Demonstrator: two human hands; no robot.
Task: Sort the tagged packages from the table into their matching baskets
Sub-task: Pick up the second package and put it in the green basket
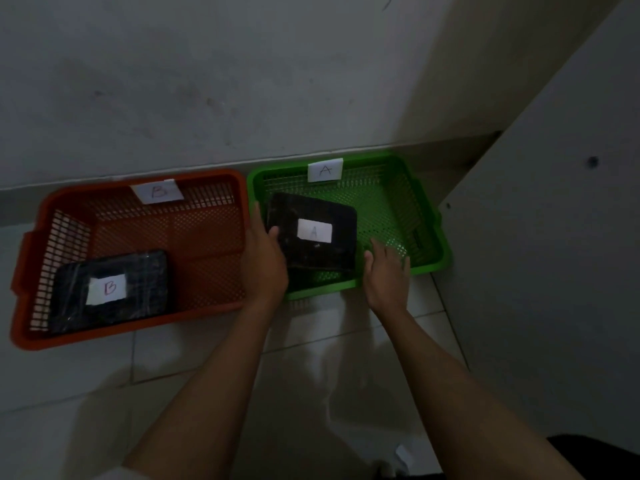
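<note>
Package A (313, 237): in green basket (398, 209), matching its A label
Package B (110, 289): sorted, near-left in orange basket (138, 327)
Left hand (265, 261): grip grasping package A's left edge
Right hand (386, 271): grip released, beside package
Remaining: none visible

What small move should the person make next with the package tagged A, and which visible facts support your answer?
Probably let go with the left hand and draw both hands back. The package tagged A already sits inside the green basket, whose label also reads A, so the match is right. The right hand is open at the near rim, holding nothing.
</note>
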